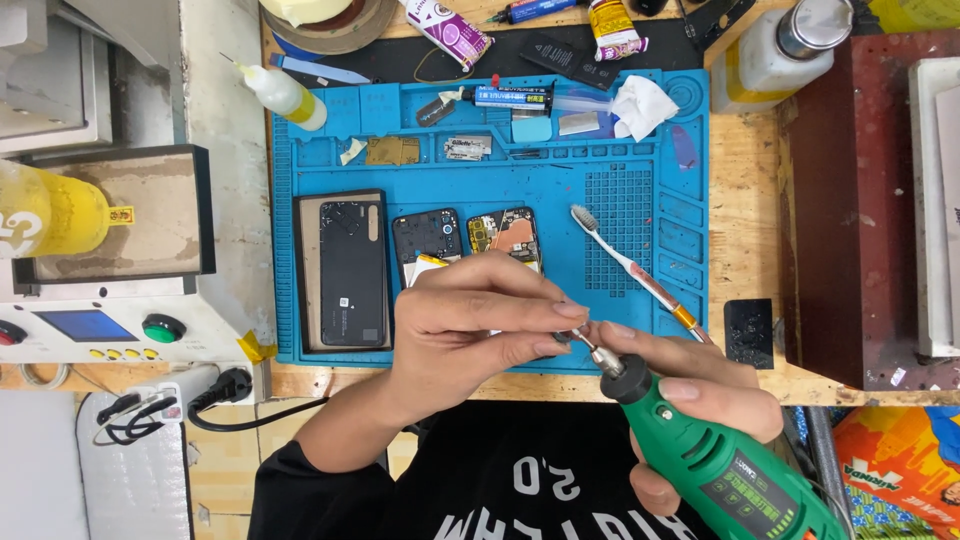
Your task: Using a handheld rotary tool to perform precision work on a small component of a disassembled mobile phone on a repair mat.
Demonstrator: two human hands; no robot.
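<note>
Head view, nearest the body: the right hand (690,400) wraps closed around a green rotary tool (730,470), whose long axis runs from about 4 o'clock at the lower right up to 10 o'clock, ending in a black collar and a thin metal bit (598,353). The left hand (470,330) comes in from 8 o'clock and pinches thumb and forefinger narrowly at that bit's tip; whether a small part sits between the fingertips cannot be told. So the tool's working end lies at about 3 o'clock from the left hand, touching its fingertips, and the left hand is the nearer one to it. Beyond, at 12 o'clock on the blue work mat (620,210), lie an opened phone body (505,235) and a black back cover (352,270) toward 10 o'clock. A toothbrush (625,265) slants at 1 o'clock, on the wooden tabletop (745,200).
</note>
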